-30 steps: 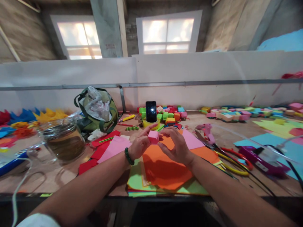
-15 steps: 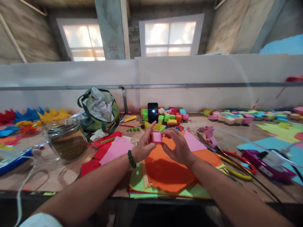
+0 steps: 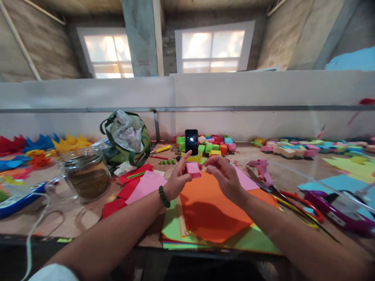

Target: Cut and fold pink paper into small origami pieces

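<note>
A small pink paper box point(image 3: 193, 170) is held up in my left hand point(image 3: 176, 180), between the thumb and fingers, with the index finger pointing up. Just to its right is my right hand point(image 3: 224, 175), its fingers bent and spread, with nothing visible in them and a small gap between it and the box. Below both hands lies a sheet of orange paper point(image 3: 211, 210) on a stack of green and other coloured sheets point(image 3: 172, 222). Pink paper point(image 3: 149, 185) lies left of the stack. Behind the box stands a phone point(image 3: 191, 141) in a yellow holder.
Several small coloured boxes point(image 3: 215, 148) sit behind the phone, with another row point(image 3: 293, 147) to the right. A green bag point(image 3: 125, 136) and a glass jar point(image 3: 87, 171) stand left. At right lie a pink glue gun point(image 3: 263, 171), scissors and a purple device point(image 3: 336, 208).
My right hand has let go of the pink box and moved slightly right. The box stays in my left hand, tilted a little differently. The camera view has shifted slightly.
</note>
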`<act>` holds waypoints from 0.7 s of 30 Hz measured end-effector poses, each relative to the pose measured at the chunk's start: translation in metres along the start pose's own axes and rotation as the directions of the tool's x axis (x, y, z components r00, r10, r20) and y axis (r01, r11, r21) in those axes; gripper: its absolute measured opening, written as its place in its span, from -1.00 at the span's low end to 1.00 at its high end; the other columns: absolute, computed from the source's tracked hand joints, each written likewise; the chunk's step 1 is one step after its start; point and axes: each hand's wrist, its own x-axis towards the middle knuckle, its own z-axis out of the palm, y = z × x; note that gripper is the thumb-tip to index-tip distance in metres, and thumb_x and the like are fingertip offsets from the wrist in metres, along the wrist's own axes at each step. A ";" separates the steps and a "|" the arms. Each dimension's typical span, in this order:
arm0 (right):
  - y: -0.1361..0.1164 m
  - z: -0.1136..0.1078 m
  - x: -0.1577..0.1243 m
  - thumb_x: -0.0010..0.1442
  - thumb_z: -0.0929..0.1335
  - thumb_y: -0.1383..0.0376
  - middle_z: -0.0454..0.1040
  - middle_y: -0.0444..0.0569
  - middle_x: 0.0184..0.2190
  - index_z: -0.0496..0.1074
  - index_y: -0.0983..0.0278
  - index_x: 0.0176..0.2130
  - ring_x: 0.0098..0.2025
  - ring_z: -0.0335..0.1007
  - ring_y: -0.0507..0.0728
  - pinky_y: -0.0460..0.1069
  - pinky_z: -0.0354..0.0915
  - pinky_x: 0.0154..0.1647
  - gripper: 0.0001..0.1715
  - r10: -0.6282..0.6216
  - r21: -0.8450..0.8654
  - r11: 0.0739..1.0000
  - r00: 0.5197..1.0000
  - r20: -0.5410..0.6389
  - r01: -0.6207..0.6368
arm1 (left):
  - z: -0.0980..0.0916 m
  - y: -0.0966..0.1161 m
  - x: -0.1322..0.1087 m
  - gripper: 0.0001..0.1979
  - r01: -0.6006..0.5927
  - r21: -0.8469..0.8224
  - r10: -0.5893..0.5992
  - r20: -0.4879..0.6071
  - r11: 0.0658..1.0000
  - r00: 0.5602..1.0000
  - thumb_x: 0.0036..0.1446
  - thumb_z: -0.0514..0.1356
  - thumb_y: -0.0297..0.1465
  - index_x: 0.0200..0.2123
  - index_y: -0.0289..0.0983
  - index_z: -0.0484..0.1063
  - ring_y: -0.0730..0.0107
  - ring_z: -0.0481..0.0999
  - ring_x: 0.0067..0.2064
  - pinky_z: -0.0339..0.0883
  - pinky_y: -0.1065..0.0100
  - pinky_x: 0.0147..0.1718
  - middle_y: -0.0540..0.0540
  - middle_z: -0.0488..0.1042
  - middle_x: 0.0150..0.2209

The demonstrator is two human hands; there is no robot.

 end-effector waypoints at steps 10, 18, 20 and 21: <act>0.027 0.005 0.031 0.18 0.28 0.15 0.46 -0.04 -0.32 0.46 0.26 -0.24 -0.31 0.37 0.08 0.01 0.30 -0.25 -0.73 0.138 0.109 0.985 0.990 -0.021 -0.135 | -0.011 0.001 0.004 -0.16 0.252 -0.405 -0.196 0.175 0.879 0.965 -0.25 0.09 -0.57 0.23 -0.37 0.10 0.22 0.54 -0.20 0.32 0.24 -0.15 -0.18 0.55 -0.27; 0.033 0.009 0.007 0.06 0.43 0.15 0.45 0.05 0.00 0.37 0.21 0.05 0.02 0.35 0.21 0.14 0.25 0.04 -0.44 0.047 0.058 0.996 0.955 0.294 -0.067 | -0.027 -0.016 0.010 -0.18 0.392 -0.194 -0.340 0.253 0.899 0.906 -0.22 0.06 -0.55 0.23 -0.31 0.05 0.37 0.48 -0.46 0.27 0.40 -0.46 -0.05 0.51 -0.40; 0.033 0.008 0.006 -0.01 0.48 0.20 0.46 0.05 -0.01 0.37 0.21 0.05 -0.01 0.38 0.22 0.14 0.27 0.02 -0.38 0.054 0.062 0.994 0.918 0.394 -0.085 | -0.025 -0.017 0.010 -0.24 0.428 -0.117 -0.391 0.246 0.896 0.887 -0.23 0.08 -0.58 0.16 -0.28 0.15 0.43 0.46 -0.48 0.28 0.42 -0.48 0.00 0.49 -0.39; 0.033 0.008 0.006 -0.04 0.49 0.22 0.48 0.04 -0.03 0.39 0.21 0.03 -0.03 0.40 0.22 0.14 0.28 0.00 -0.38 0.064 0.063 0.993 0.903 0.425 -0.100 | -0.024 -0.017 0.010 -0.29 0.437 -0.098 -0.405 0.238 0.894 0.883 -0.21 0.10 -0.58 0.12 -0.27 0.19 0.45 0.45 -0.49 0.29 0.43 -0.48 0.00 0.49 -0.37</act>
